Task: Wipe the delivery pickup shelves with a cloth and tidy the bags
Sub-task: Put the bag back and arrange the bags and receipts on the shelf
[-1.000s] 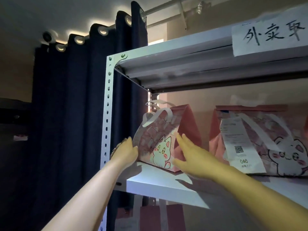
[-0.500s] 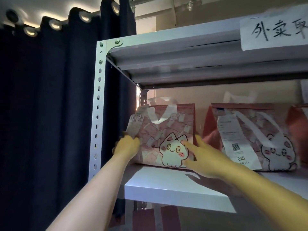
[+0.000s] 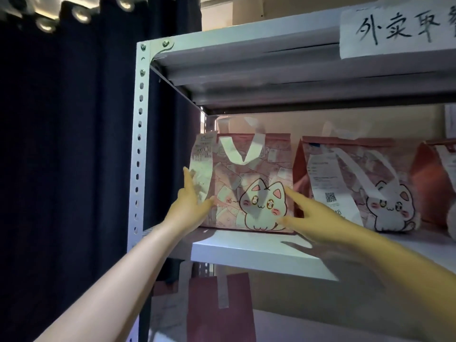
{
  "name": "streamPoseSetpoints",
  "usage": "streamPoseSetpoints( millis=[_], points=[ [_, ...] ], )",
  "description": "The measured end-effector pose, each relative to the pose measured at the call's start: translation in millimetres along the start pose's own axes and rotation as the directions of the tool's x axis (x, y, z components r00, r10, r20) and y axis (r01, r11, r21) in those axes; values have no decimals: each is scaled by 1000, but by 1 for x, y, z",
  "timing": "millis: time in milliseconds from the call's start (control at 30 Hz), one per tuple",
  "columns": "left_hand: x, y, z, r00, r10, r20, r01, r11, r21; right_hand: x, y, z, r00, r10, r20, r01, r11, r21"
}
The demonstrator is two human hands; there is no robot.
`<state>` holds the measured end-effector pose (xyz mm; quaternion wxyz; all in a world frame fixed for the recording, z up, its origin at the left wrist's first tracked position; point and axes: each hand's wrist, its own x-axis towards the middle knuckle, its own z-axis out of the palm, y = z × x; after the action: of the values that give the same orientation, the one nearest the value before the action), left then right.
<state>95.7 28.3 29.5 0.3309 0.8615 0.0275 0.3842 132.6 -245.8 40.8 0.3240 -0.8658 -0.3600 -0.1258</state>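
Observation:
A pink delivery bag (image 3: 251, 174) with a white cat drawing and a white handle stands upright at the left end of the grey metal shelf (image 3: 251, 253), its front facing me. A receipt hangs on its left edge. My left hand (image 3: 190, 206) lies flat against the bag's left side, fingers straight. My right hand (image 3: 311, 218) is spread at the bag's lower right corner, fingers straight, touching its front. A second cat bag (image 3: 370, 183) with a QR receipt stands just to the right. No cloth is in view.
A third bag (image 3: 436, 183) shows at the right edge. The shelf's perforated upright (image 3: 139, 149) stands left of my left hand, with a dark curtain (image 3: 69, 156) beyond it. A handwritten paper sign (image 3: 397, 28) hangs on the upper shelf. A dark red bag (image 3: 219, 309) sits on the shelf below.
The left bag has turned from angled to square with the shelf front and stands upright. Both hands stayed at its sides, fingers now straighter. The camera moved closer.

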Motion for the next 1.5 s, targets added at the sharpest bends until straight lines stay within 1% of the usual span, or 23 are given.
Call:
streamPoseSetpoints(
  millis=[67,133,200,267,300,400,600,700,733,800,867,933,1000,1067,1167,1200,1267,1300,1333,1367,1433,1500],
  points=[
    [-10,6,-2,999,47,7,-47,998,47,-9,5,-1,998,-22,-63,26,998,65],
    [-17,10,-3,998,55,9,-56,995,80,-16,8,-2,990,-53,-129,65,994,93],
    [-22,14,-3,999,47,11,-48,998,34,-22,10,-4,981,-85,-173,99,992,73],
    [-26,15,-3,998,67,-6,-67,995,-70,-26,13,-5,978,-93,-189,108,991,74],
    [-28,14,-2,996,90,-21,-92,992,-90,-28,14,-5,977,-93,-194,111,990,84],
    [-36,11,-5,997,69,-29,-71,996,-58,-32,13,-4,975,-95,-201,120,986,115],
    [-38,8,-12,1000,0,-17,-2,998,-66,-34,6,-3,954,-181,-238,189,982,12],
    [-38,5,-12,1000,-3,3,3,999,-33,-37,8,-7,953,-211,-217,209,977,-30],
    [-38,6,-11,1000,2,-6,-2,1000,-3,-38,9,-9,957,-202,-207,199,979,-35],
    [-38,13,-7,995,58,-83,-50,993,105,-41,14,-15,966,-173,-195,172,985,-18],
    [-37,27,0,978,124,-166,-80,965,248,-43,22,-25,967,-137,-217,138,990,-10],
    [-36,50,7,962,192,-196,-109,923,369,-46,34,-39,965,-86,-249,81,996,-28],
    [-37,80,17,935,315,-160,-226,882,414,-50,46,-53,960,-33,-278,26,999,-27],
    [-40,110,30,905,416,-82,-362,858,366,-55,58,-67,951,13,-310,-12,1000,4],
    [-48,142,55,868,494,50,-488,829,274,-64,71,-86,926,121,-357,-96,992,87],
    [-49,149,64,855,511,86,-515,819,254,-67,75,-92,921,142,-363,-126,990,68],
    [-46,160,83,852,503,143,-523,820,233,-72,84,-103,922,182,-342,-180,983,40],
    [-44,166,92,862,483,157,-507,828,239,-74,87,-108,918,223,-328,-210,975,74],
    [-42,173,100,875,457,157,-483,842,241,-75,92,-112,915,252,-314,-240,968,78],
    [-39,180,109,886,439,149,-463,850,251,-76,96,-115,915,263,-306,-261,964,47],
    [-33,196,123,907,398,137,-420,843,336,-73,106,-122,915,260,-308,-283,959,-31],
    [-25,209,132,933,329,148,-361,836,413,-69,111,-129,909,287,-303,-300,954,4]
  ],
)
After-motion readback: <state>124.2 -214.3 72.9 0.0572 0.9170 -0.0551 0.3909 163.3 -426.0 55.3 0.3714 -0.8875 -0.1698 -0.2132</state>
